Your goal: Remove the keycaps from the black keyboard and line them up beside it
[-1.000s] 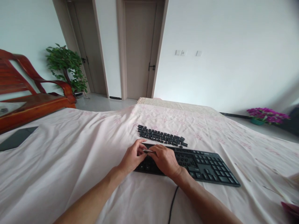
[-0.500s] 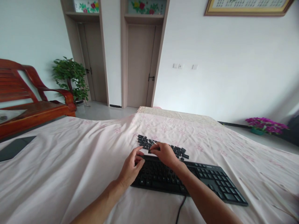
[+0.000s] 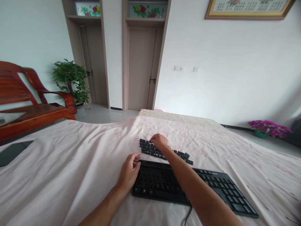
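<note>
A black keyboard (image 3: 162,194) lies on the pale cloth in front of me, many of its left and middle keys stripped down to bare posts. My left hand (image 3: 129,169) grips its far left corner, thumb and fingers curled at the edge. Beyond the keyboard, loose black keycaps (image 3: 155,152) are laid out in rough rows. Over the far edge of these rows is my right hand (image 3: 160,141), fingers pinched together and pointing left. A thin pale stick shows faintly at its fingertips; whether a keycap is also between them I cannot tell.
Several thin sticks (image 3: 258,197) lie on the cloth right of the keyboard. The keyboard cable (image 3: 188,216) runs toward me. A dark flat panel (image 3: 14,152) is at the left edge. Farther off stand a wooden bench (image 3: 35,94), a green plant (image 3: 70,80) and purple flowers (image 3: 269,128).
My right hand has moved away from the keyboard's far edge to the far side of the keycaps. My left hand has settled onto the keyboard's corner. The view has shifted slightly.
</note>
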### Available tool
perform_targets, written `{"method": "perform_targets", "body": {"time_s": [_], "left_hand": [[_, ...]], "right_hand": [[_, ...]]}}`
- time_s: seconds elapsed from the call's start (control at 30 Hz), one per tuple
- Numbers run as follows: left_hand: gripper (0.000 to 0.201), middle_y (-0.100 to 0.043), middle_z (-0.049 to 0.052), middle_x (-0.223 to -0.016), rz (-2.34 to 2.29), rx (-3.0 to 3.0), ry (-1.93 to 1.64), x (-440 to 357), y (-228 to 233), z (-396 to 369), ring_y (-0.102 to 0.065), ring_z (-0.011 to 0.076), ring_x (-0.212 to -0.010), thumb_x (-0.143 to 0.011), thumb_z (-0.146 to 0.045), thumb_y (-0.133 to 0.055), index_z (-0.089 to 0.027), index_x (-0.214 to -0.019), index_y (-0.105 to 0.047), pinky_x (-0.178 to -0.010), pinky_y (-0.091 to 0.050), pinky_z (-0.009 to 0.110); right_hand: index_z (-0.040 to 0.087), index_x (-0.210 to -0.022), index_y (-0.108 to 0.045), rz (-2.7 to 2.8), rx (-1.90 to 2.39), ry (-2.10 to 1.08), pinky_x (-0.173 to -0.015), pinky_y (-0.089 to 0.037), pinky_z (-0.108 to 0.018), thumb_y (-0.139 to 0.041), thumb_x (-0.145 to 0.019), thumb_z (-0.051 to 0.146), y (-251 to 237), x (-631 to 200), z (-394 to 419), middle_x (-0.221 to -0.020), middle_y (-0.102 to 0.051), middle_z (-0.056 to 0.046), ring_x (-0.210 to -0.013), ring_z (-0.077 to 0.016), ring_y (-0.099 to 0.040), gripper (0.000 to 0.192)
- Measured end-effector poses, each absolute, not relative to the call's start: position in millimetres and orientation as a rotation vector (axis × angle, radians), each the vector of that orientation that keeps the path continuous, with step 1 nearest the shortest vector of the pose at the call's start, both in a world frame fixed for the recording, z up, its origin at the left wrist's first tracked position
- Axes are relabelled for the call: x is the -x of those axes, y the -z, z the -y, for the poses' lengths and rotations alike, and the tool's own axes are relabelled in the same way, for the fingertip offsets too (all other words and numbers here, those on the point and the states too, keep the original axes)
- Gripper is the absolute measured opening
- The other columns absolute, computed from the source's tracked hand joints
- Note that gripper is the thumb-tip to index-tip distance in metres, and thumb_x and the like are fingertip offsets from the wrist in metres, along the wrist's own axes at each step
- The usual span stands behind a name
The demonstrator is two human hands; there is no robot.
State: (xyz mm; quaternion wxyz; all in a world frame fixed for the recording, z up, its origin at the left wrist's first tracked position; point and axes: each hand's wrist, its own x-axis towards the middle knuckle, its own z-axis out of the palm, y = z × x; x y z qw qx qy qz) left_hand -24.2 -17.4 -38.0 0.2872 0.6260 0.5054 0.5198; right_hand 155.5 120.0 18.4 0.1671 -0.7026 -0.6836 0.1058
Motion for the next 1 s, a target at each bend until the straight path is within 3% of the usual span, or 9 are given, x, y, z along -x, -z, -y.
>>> {"method": "perform_targets", "body": {"time_s": [0.43,0.57,0.7,0.87,1.0], "left_hand": [[0.034,-0.063,0.006,-0.107,-1.362,-1.710,-1.347,24,33,20,-0.060,0.0174,-0.093,-0.080,-0.012,-0.049,-0.020,-0.111,-0.060,-0.083,-0.049,0.032],[0.032,-0.063,0.005,-0.106,-1.357,-1.745,-1.340,25,34,20,-0.060,0.0169,-0.094,-0.081,-0.012,-0.048,-0.020,-0.110,-0.060,-0.083,-0.049,0.031],[0.030,-0.062,0.005,-0.103,-1.341,-1.859,-1.359,24,32,23,-0.060,0.0169,-0.092,-0.082,-0.013,-0.048,-0.020,-0.108,-0.061,-0.081,-0.049,0.030],[0.027,-0.064,0.003,-0.099,-1.321,-2.171,-1.326,18,21,34,-0.057,0.0193,-0.098,-0.084,-0.011,-0.047,-0.023,-0.101,-0.063,-0.090,-0.045,0.034],[0.025,-0.065,0.003,-0.095,-1.296,-2.266,-1.234,11,12,45,-0.057,0.0198,-0.094,-0.085,-0.011,-0.048,-0.024,-0.098,-0.065,-0.087,-0.044,0.034]], "right_hand": [[0.022,-0.088,-0.076,1.981,1.992,-0.325,-0.074,-0.044,-0.029,-0.059,-0.076,0.025,-24,-154,-116,-0.095,-0.072,-0.010,-0.093,-0.0243,-0.065,0.020],[0.017,-0.093,-0.073,1.978,1.884,-0.318,-0.076,-0.044,-0.028,-0.044,-0.091,0.035,-40,-156,-101,-0.094,-0.071,-0.011,-0.092,-0.0223,-0.064,0.035],[0.020,-0.101,-0.071,2.059,1.656,-0.379,-0.079,-0.042,-0.021,-0.025,-0.099,0.042,-55,-160,-67,-0.098,-0.071,-0.004,-0.092,-0.0152,-0.063,0.051],[0.024,-0.097,-0.072,2.082,1.389,-0.530,-0.071,-0.043,-0.024,-0.031,-0.097,0.045,-57,-176,-7,-0.077,-0.071,-0.001,-0.072,-0.0151,-0.062,0.047],[0.019,-0.103,-0.069,1.962,1.235,-0.805,-0.064,-0.046,-0.023,-0.038,-0.094,0.041,-49,-186,30,-0.081,-0.071,-0.002,-0.065,-0.0133,-0.059,0.039]]}}
